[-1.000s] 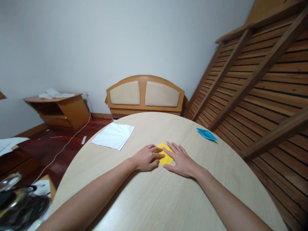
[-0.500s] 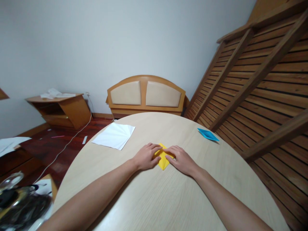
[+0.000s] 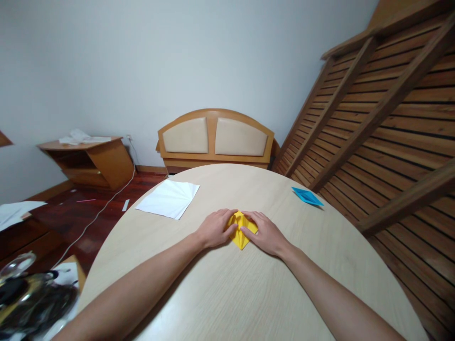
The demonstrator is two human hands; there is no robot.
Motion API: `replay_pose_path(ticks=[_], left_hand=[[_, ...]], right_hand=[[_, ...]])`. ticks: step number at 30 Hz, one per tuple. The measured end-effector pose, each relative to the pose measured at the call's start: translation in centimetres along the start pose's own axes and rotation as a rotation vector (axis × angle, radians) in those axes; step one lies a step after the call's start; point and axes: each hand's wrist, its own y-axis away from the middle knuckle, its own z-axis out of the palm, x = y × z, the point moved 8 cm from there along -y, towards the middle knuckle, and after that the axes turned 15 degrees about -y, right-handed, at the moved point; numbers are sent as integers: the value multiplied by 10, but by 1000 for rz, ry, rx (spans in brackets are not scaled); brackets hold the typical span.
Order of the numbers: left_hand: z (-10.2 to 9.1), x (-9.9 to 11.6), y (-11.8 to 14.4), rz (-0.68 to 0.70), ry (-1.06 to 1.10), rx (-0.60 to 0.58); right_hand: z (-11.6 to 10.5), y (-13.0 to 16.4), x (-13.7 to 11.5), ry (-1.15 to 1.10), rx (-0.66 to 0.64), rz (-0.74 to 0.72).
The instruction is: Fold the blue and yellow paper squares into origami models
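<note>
A folded piece of yellow origami paper (image 3: 241,240) lies on the round wooden table (image 3: 199,289), its pointed corner toward me. My left hand (image 3: 216,228) is on its left side, with the thumb on the paper and the fingers curled at its far left edge. From the right, my right hand (image 3: 267,232) presses on it, thumb near the middle crease and fingertips at the far edge. Both hands pinch parts of the paper. The fingers hide its left and right corners.
A creased white sheet (image 3: 168,199) lies at the table's far left. A folded blue paper (image 3: 307,196) sits near the right edge. Beyond the table stands a headboard (image 3: 212,154), and wooden slats (image 3: 391,137) lean at the right.
The yellow paper's upper layer has opened out a little between my hands, showing more of its folds. My fingertips have moved slightly apart at the far edge.
</note>
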Motion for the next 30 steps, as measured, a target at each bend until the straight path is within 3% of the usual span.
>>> replay_pose_path(ticks=[6, 21, 30], left_hand=[[-2, -7, 1, -101, 88, 12], [-3, -4, 0, 35, 1, -16], [-3, -11, 0, -56, -1, -22]], right_hand=[[-1, 1, 2, -23, 7, 31], [-5, 2, 3, -13, 12, 33], [-9, 2, 7, 10, 42, 67]])
